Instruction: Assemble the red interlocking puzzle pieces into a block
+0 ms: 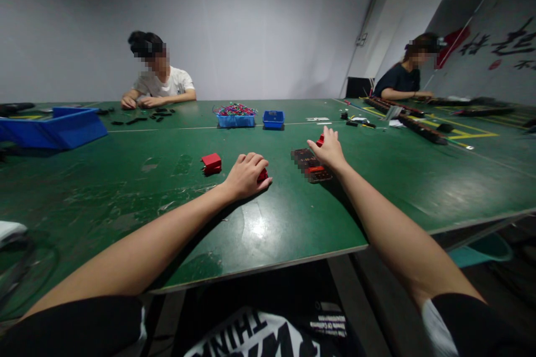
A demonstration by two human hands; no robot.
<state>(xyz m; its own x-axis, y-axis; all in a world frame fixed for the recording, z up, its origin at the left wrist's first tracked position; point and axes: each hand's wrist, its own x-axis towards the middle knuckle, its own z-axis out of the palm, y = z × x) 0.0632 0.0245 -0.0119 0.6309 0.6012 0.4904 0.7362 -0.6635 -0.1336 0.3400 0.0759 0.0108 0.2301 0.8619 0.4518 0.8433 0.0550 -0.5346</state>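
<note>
My left hand [246,175] rests low over the green table, its fingers curled round a small red block [262,175] that shows only in part. My right hand [330,148] pinches another small red block [320,140] between thumb and fingers, just above a dark phone-like device [305,159]. That device lies flat and shows lit digits, partly covered by the right hand and wrist. Left of my left hand, a third red block [211,163] with thin metal prongs on its left side sits untouched on the table.
Ahead stand a blue bin of coloured wires [235,117] and a small blue tray [273,119]. A large blue bin [62,128] is at left. Two people work across the table, near black pieces [136,120] and long dark strips [422,128]. The table's front edge [293,261] is close.
</note>
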